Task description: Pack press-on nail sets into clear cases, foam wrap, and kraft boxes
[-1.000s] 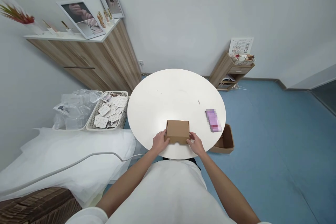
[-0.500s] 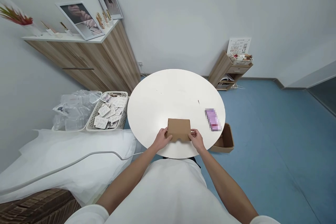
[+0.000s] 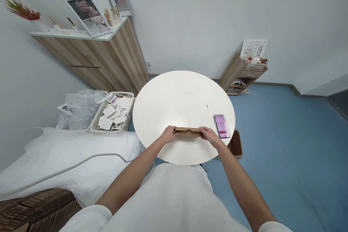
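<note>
A small brown cardboard box point(image 3: 188, 132) is held over the near part of the round white table point(image 3: 179, 101), showing only a thin edge toward me. My left hand point(image 3: 170, 135) grips its left end with the fingers curled over it. My right hand point(image 3: 208, 136) grips its right end the same way. A phone point(image 3: 222, 125) with a purple screen lies flat on the table just right of my right hand.
A white basket point(image 3: 112, 116) of small cards and a pile of clear plastic packs point(image 3: 76, 110) sit left of the table. An open cardboard box point(image 3: 236, 144) stands on the blue floor by the table's right edge. A wooden cabinet point(image 3: 103, 54) is at the back left.
Both hands have moved the box farther onto the table and tipped it, so its broad top face no longer shows. The view has shifted slightly.
</note>
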The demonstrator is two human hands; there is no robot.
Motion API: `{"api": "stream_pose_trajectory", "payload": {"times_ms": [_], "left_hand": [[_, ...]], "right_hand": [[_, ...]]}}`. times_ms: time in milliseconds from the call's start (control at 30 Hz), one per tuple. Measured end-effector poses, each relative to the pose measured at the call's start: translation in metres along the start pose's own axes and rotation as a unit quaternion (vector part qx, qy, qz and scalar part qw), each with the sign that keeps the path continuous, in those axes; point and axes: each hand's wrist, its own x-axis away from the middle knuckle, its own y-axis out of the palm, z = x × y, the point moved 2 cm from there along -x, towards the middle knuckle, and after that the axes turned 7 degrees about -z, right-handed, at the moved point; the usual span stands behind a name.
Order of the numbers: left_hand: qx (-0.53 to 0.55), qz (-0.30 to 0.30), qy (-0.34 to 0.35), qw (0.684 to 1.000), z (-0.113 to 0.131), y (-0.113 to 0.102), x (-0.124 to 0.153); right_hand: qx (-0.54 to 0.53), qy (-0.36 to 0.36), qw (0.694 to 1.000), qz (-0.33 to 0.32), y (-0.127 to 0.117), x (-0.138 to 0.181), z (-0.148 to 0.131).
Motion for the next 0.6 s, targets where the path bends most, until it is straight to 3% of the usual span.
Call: {"api": "stream_pose_trajectory", "payload": {"times_ms": [100, 300, 600], "left_hand": [[0.026, 0.009, -0.026, 0.999, -0.002, -0.003, -0.005], [0.004, 0.084, -0.022, 0.996, -0.001, -0.002, -0.004], [-0.024, 0.044, -0.025, 0.998, 0.005, -0.014, -0.003]], "right_hand": [[0.021, -0.025, 0.999, -0.014, -0.002, -0.006, -0.003], [0.141, -0.081, 0.986, 0.031, -0.007, -0.016, -0.007], [0.235, -0.068, 0.970, -0.008, -0.004, -0.021, -0.022]]}}
